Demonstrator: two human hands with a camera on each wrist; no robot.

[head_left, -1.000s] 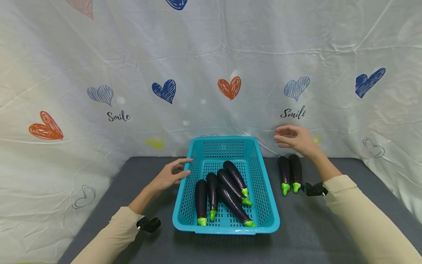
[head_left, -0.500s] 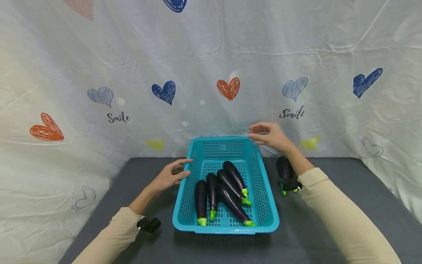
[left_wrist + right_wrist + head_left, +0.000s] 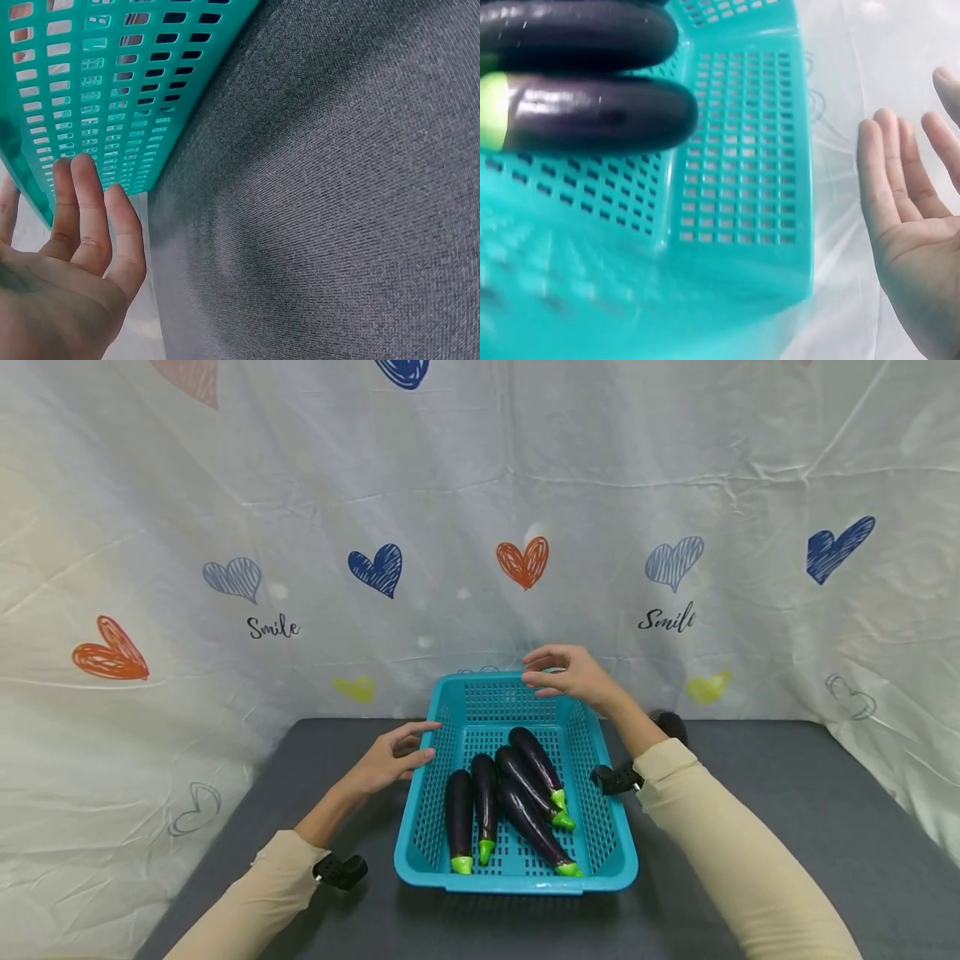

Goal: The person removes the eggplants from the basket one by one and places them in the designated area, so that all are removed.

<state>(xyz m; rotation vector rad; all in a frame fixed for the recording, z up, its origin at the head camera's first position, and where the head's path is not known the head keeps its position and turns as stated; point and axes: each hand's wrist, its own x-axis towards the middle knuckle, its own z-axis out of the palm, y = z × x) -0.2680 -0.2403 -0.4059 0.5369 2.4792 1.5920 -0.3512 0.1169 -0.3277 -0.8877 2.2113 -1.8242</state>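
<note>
1. On the dark table, a blue basket with pierced walls sits with its long sides running away from the person.
2. Inside it lie five eggplants, mostly towards the near end, the far part of the floor showing bare.
3. Outside, to the right of the basket, the rounded dark end of another eggplant shows past the right forearm, which hides the rest.
4. At the basket's left rim, the left hand has its fingers loosely bent and spread from the thumb, holding nothing; whether the fingertips touch the wall, I cannot tell.
5. Raised at the basket's far end, before the curtain, the right hand is relaxed and ungripping; the right wrist view shows its fingers side by side, thumb apart.
6. Two eggplants at left point almost straight at the person, green caps nearest; the three at right slant, caps to the near right.
</note>
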